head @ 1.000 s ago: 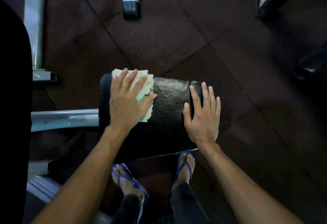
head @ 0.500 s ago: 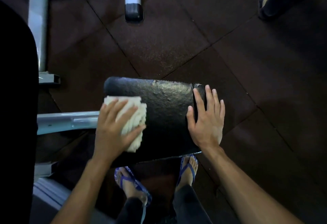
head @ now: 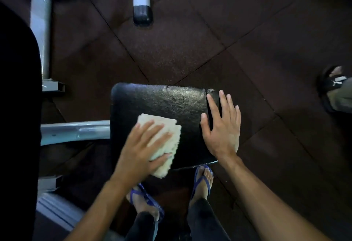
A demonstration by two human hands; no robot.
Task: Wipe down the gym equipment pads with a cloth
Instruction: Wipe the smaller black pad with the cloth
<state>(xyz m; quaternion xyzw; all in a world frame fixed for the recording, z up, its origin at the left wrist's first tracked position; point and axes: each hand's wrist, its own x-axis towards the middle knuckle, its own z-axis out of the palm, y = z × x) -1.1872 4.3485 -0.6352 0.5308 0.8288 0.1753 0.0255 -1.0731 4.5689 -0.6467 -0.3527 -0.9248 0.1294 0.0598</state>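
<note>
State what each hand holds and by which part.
Neither grips anything. The left hand presses flat on the cloth's near half; the right hand rests flat on the pad's right edge.

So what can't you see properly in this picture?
- Head view: the pad under the cloth and both hands is hidden, so its cleanliness there can't be judged.
- The left hand is slightly blurred.
- The right hand covers the pad's right edge.
- The grey frame is cut off by a dark shape on the left.
- Another person's foot is cut off at the right edge.
</note>
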